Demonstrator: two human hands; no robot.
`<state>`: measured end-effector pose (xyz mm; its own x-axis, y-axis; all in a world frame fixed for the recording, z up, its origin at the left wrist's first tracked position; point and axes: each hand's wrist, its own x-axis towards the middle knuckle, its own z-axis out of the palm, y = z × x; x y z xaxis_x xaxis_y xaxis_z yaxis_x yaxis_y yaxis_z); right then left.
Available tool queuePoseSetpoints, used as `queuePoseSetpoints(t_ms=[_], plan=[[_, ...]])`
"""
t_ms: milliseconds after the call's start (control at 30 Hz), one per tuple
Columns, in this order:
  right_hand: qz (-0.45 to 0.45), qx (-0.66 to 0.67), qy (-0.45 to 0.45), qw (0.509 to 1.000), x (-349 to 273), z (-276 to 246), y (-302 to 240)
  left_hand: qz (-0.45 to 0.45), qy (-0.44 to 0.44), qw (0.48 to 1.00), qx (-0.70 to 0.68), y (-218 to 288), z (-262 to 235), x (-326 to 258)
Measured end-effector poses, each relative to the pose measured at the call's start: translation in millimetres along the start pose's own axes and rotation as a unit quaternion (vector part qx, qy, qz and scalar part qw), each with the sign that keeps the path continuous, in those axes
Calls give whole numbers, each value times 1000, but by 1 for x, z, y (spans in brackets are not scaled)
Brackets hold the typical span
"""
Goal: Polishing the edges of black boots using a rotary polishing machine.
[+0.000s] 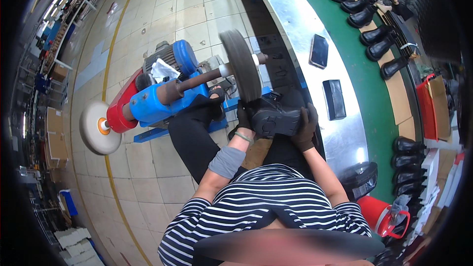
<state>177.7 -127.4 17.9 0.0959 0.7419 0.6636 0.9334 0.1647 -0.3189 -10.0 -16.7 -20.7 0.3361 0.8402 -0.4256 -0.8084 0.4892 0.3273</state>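
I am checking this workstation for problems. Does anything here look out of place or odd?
One thing: a crumpled white cloth is stuffed on top of the blue machine, beside its motor. Otherwise nothing stands out. Both gloved hands, left hand and right hand, hold the black shoe sole-up by the dark wheel.

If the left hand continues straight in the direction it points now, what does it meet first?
Probably the dark buffing wheel. The gloved left hand holds the black shoe just below the wheel and points up toward it. Depth is hard to judge, so the gap between them is unclear.
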Motion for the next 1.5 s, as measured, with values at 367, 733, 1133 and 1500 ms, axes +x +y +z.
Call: queuePoseSetpoints(t_ms=[367,733,1133,1500], plan=[[-95,164,-46,981,50,-28,-4,35,-332,943,6,26,120,-104],[246,749,221,574,59,-154,206,47,-352,819,451,-23,142,-100],[395,602,583,377,-43,-190,411,-140,-85,837,522,-48,35,-47],[494,638,401,434,41,-126,491,-198,66,843,497,-32,-13,-20]])
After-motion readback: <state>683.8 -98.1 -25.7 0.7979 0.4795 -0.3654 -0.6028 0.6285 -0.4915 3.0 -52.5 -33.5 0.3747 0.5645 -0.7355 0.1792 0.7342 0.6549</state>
